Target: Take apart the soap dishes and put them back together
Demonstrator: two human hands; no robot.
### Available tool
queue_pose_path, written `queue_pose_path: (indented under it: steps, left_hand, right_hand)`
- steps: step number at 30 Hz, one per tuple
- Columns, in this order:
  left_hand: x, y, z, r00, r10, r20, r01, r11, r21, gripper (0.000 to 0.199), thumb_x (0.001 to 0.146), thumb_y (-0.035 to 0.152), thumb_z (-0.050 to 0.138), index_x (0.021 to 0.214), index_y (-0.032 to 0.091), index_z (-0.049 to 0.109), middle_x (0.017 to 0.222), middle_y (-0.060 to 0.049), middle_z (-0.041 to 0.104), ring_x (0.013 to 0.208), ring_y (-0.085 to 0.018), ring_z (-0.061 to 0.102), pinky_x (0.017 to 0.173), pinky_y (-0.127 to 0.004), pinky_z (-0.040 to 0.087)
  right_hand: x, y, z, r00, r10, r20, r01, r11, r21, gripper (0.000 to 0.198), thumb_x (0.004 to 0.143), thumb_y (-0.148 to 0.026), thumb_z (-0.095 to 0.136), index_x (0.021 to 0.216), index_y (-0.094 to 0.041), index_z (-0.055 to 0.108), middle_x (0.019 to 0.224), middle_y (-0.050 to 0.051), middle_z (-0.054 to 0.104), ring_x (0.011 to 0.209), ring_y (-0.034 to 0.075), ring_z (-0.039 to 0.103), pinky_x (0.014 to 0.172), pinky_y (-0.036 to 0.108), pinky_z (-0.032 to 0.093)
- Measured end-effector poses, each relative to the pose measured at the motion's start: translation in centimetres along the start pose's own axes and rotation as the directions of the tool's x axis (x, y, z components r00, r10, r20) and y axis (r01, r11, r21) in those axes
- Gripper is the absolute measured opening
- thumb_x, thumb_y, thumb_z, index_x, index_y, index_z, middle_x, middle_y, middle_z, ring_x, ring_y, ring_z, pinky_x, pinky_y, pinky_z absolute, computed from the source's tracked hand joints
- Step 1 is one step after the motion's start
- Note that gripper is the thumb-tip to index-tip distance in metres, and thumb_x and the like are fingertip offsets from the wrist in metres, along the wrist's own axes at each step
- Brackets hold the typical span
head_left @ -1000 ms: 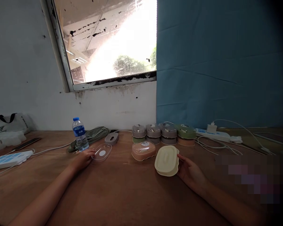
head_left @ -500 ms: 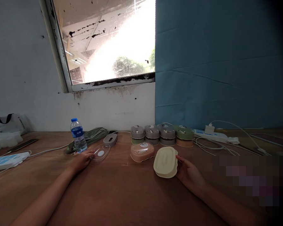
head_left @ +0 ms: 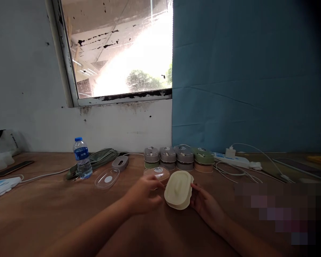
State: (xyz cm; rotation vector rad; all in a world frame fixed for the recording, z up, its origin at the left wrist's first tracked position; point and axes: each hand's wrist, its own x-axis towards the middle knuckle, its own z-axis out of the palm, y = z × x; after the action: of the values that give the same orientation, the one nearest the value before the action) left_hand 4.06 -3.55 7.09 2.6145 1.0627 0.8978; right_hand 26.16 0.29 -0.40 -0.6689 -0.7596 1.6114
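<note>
My right hand (head_left: 209,208) grips the right edge of a cream oval plastic box (head_left: 178,189). The box is tilted, its flat face with a raised bar in the middle turned towards me. My left hand (head_left: 144,194) is just left of it, thumb and fingers apart, with nothing in it. Whether its fingertips touch the box I cannot tell. Behind my left hand sits a pink box (head_left: 160,174) with a clear lid, partly hidden. A clear lid (head_left: 107,178) with a white round sticker lies further left, near a grey slotted piece (head_left: 120,162).
Several stacked boxes (head_left: 184,157) in grey, green and orange stand along the back. A water bottle (head_left: 82,159) is at the left beside a grey-green cloth bag (head_left: 103,159). Power strips (head_left: 239,161) with white cables lie at both sides, with a phone (head_left: 14,168) on the left.
My left hand has let go of the clear lid and moved right, up to the cream box. My right hand still holds the box, with only a slight shift in view.
</note>
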Motion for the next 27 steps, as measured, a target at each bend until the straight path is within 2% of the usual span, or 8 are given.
queue_pose_path:
  steps: [2,4,9,12,16,20,23,27]
  left_hand:
    - [0.8,2.3,2.3,0.992,0.083,0.089,-0.086,0.996,0.027,0.029,0.063,0.018,0.058,0.092,0.018,0.06,0.092,-0.006,0.057,0.084,-0.019,0.056,0.076,-0.028,0.044]
    - [1.2,3.3,3.9,0.985,0.096,0.144,-0.11,0.99,0.092,0.03,0.064,0.024,0.061,0.093,0.019,0.058,0.088,-0.006,0.059,0.082,-0.021,0.055,0.077,-0.031,0.043]
    - [0.9,2.5,5.0,0.991,-0.061,0.118,0.045,0.99,0.132,0.031,0.068,0.018,0.058,0.097,0.02,0.049,0.091,-0.004,0.057,0.079,-0.017,0.054,0.069,-0.027,0.043]
    - [0.5,1.7,4.5,0.987,-0.081,0.137,0.064,0.99,0.128,0.032,0.063,0.02,0.065,0.091,0.02,0.051,0.092,-0.003,0.057,0.081,-0.018,0.053,0.07,-0.026,0.043]
    - [-0.2,1.6,3.4,0.99,-0.042,0.134,0.02,0.986,0.164,0.013,0.07,0.017,0.06,0.082,0.018,0.056,0.088,-0.003,0.059,0.083,-0.017,0.054,0.074,-0.026,0.042]
    - [-1.6,2.0,1.8,0.987,0.013,0.158,-0.042,0.983,0.181,0.006,0.072,0.016,0.059,0.078,0.019,0.059,0.086,-0.002,0.06,0.082,-0.016,0.054,0.073,-0.024,0.042]
    - [-3.0,1.7,0.1,0.99,-0.05,0.134,0.029,0.987,0.157,0.012,0.068,0.014,0.062,0.078,0.02,0.06,0.086,-0.001,0.059,0.08,-0.014,0.055,0.069,-0.021,0.042]
    - [-4.1,0.1,-2.6,0.981,-0.19,0.028,0.184,0.969,0.163,0.008,0.068,0.016,0.06,0.076,0.018,0.059,0.081,0.0,0.058,0.069,-0.011,0.054,0.059,-0.019,0.039]
  right_hand:
    - [-0.3,0.0,0.1,1.0,-0.005,0.027,0.005,1.0,-0.017,0.01,0.071,-0.022,0.061,0.079,-0.026,0.056,0.067,-0.005,0.063,0.057,0.014,0.055,0.046,0.023,0.039]
    - [-0.5,0.1,0.2,0.999,-0.014,0.034,0.014,1.0,-0.019,0.011,0.07,-0.022,0.061,0.08,-0.026,0.056,0.066,-0.006,0.063,0.059,0.014,0.056,0.048,0.023,0.038]
    - [-1.1,0.2,0.6,0.997,-0.032,0.074,0.037,0.997,-0.063,0.01,0.069,-0.024,0.063,0.075,-0.024,0.055,0.065,-0.006,0.061,0.06,0.013,0.055,0.05,0.021,0.038]
    - [-1.3,0.2,0.9,0.994,-0.031,0.107,0.036,0.998,-0.043,0.01,0.07,-0.026,0.064,0.076,-0.024,0.056,0.066,-0.006,0.06,0.06,0.012,0.054,0.052,0.021,0.039]
    - [-1.6,0.1,1.3,0.986,-0.025,0.163,0.031,0.999,-0.036,0.008,0.072,-0.025,0.063,0.077,-0.024,0.057,0.063,-0.005,0.057,0.06,0.011,0.053,0.055,0.021,0.04]
    - [-2.0,0.2,1.6,0.972,0.03,0.234,0.021,0.977,-0.212,0.01,0.074,-0.029,0.061,0.081,-0.02,0.06,0.072,-0.001,0.059,0.065,0.012,0.052,0.056,0.021,0.039]
    - [-2.1,0.5,1.4,0.961,0.028,0.276,0.089,0.911,-0.403,0.01,0.075,-0.028,0.06,0.077,-0.018,0.061,0.069,-0.001,0.057,0.062,0.011,0.048,0.056,0.021,0.037]
    - [-1.9,0.8,1.0,0.955,0.028,0.294,0.124,0.867,-0.483,0.01,0.077,-0.027,0.055,0.073,-0.018,0.059,0.066,-0.002,0.056,0.06,0.01,0.046,0.056,0.021,0.035]
